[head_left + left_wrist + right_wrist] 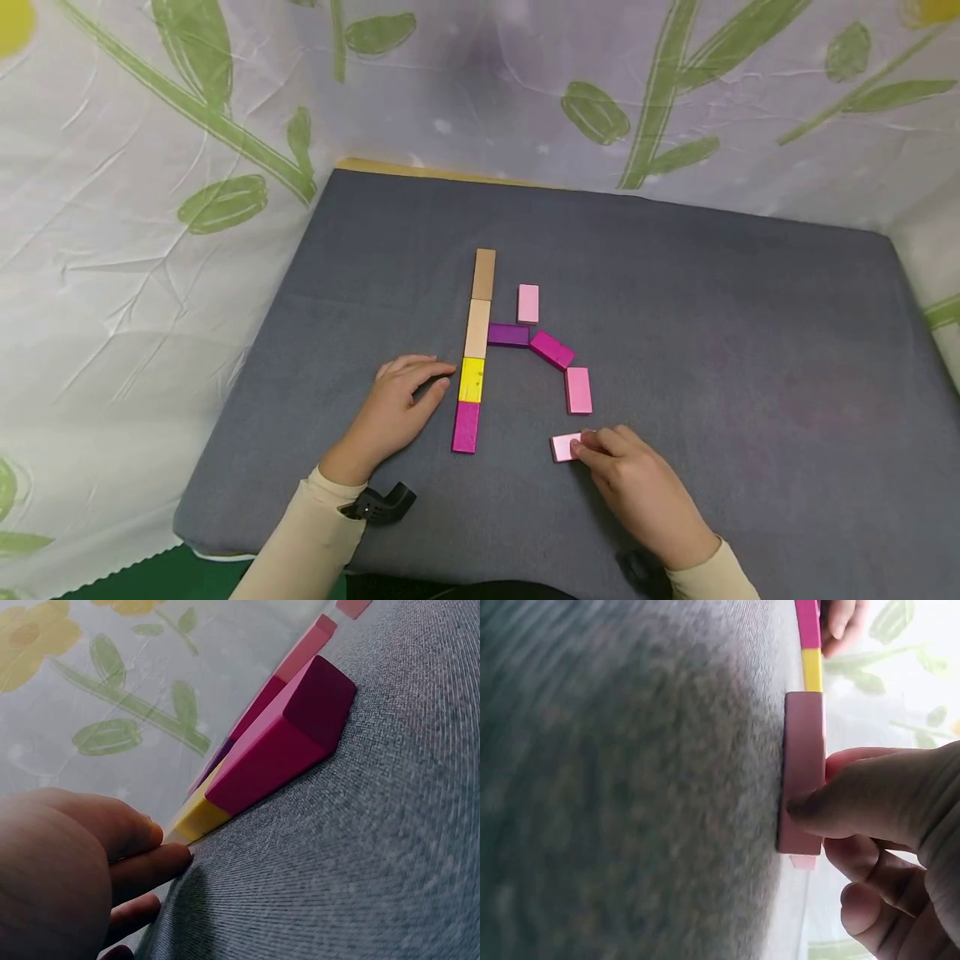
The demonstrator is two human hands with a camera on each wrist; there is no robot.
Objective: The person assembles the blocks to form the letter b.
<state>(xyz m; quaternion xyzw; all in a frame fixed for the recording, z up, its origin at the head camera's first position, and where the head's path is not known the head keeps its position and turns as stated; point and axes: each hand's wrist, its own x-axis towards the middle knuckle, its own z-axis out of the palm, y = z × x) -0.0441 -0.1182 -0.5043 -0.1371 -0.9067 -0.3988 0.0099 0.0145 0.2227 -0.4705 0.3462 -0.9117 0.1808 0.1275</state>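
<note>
My right hand [637, 487] pinches a light pink block [564, 447] at its right end; in the right wrist view the thumb presses the long side of this block [804, 742]. My left hand [396, 410] rests on the cloth, fingers loosely bent, with the fingertips just left of the yellow block [471, 380]. That block stands in a straight column, between a magenta block [466, 427] below and a beige block [477, 328] above. A tan block [483, 274] tops the column. In the left wrist view the left hand [82, 862] holds nothing.
From the column a purple block [508, 335] runs right, followed by a slanted magenta block [552, 349] and a pink block [578, 391]. Another light pink block [528, 303] stands above the purple one. Grey cloth [750, 350] covers the table, with patterned sheeting [480, 100] behind.
</note>
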